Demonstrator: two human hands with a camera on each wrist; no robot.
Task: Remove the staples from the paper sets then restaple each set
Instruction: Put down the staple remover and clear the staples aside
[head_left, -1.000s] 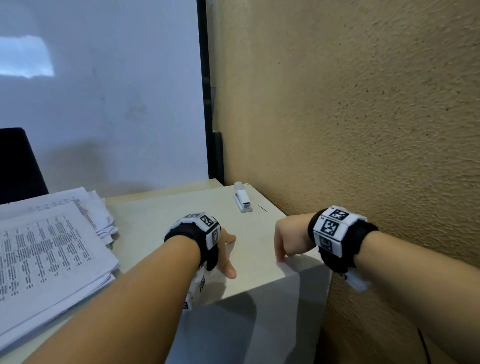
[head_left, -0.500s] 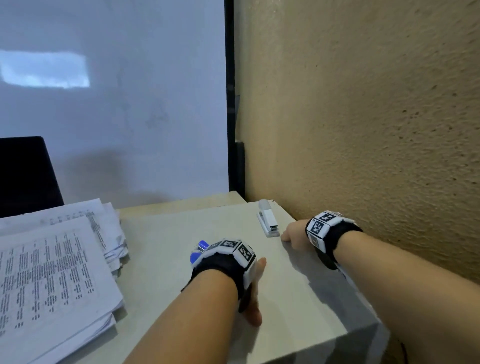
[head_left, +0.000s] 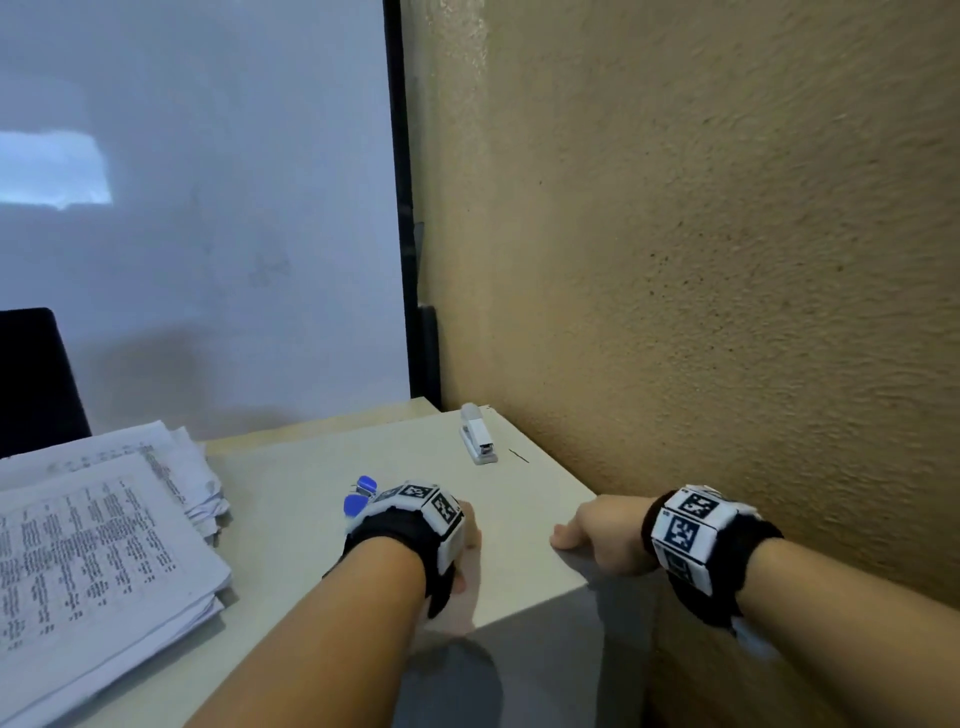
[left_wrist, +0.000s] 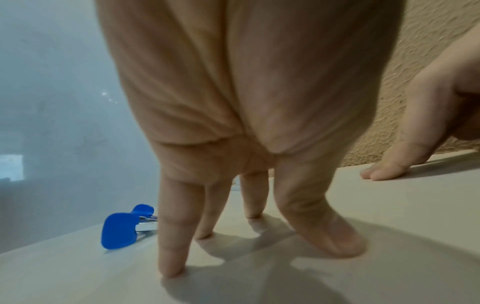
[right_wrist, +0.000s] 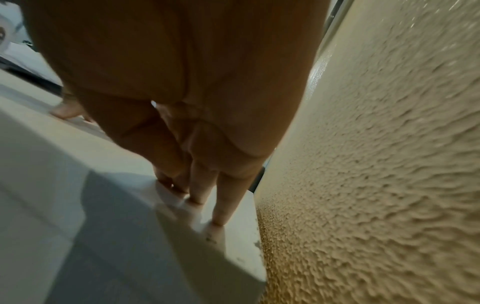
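Observation:
A thick stack of printed paper sets (head_left: 78, 545) lies at the left of the cream desk (head_left: 291, 499). A blue-handled staple remover (head_left: 359, 493) (left_wrist: 122, 228) lies just beyond my left hand (head_left: 462, 540) (left_wrist: 249, 236), whose straight fingers rest their tips on the desktop and hold nothing. A white stapler (head_left: 478, 434) sits near the far right corner by the wall. My right hand (head_left: 587, 535) (right_wrist: 197, 191) rests its fingertips on the desk's right front corner, empty.
A rough tan wall (head_left: 701, 260) runs along the desk's right edge. A pale frosted panel (head_left: 197, 208) with a black frame stands behind the desk. A dark chair back (head_left: 36, 379) shows at far left. A loose staple (head_left: 519, 455) lies beside the stapler.
The view has shifted, and both hands have slid over the desktop. The right hand went toward the stapler and came back to the corner. The staple remover came into view.

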